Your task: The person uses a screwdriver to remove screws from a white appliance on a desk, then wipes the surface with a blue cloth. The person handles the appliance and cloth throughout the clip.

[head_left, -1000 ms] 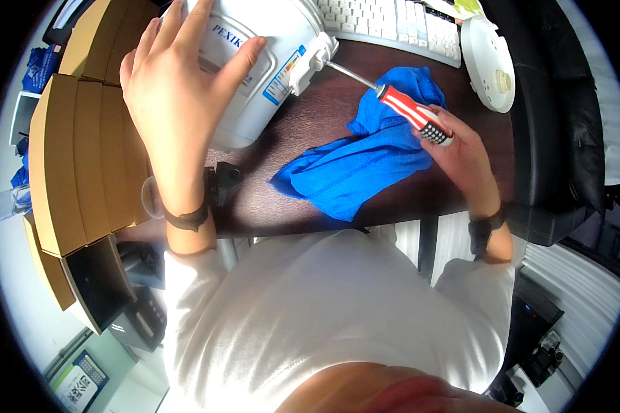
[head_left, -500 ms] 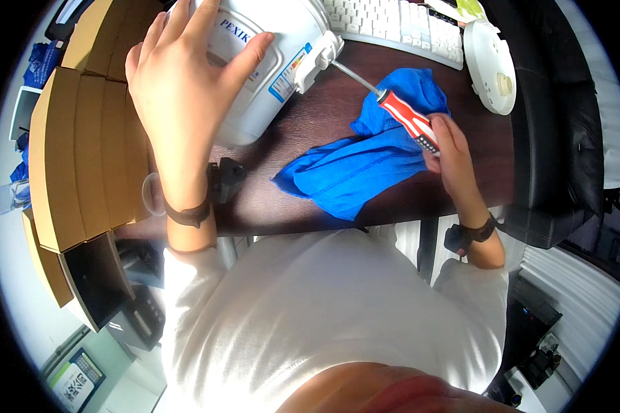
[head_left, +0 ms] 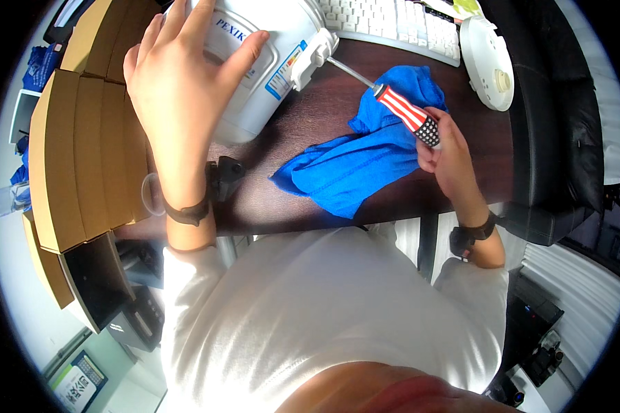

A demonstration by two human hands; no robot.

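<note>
A white plastic appliance body (head_left: 244, 117), its exact kind unclear, lies on the dark desk with a blue-and-white label on its side. My left hand (head_left: 176, 79) rests on it with the fingers spread and the thumb out. My right hand (head_left: 451, 155) grips the butt end of a screwdriver (head_left: 406, 111) whose handle has red and white stripes and white stars on black. The metal shaft points up and left to a white plastic bracket (head_left: 313, 58) on the appliance's side; its tip is hidden there. Beneath the screwdriver lies a crumpled blue cloth (head_left: 351, 175).
Behind the appliance is a white keyboard (head_left: 393, 27). A white oval plastic cover (head_left: 486, 65) lies at the desk's right, beside a black padded chair (head_left: 554, 117). Cardboard boxes (head_left: 83, 158) stand along the left.
The screwdriver handle has turned about its axis, so its stripes and stars now face up. My right fingers have shifted on it. The left hand and appliance have barely moved.
</note>
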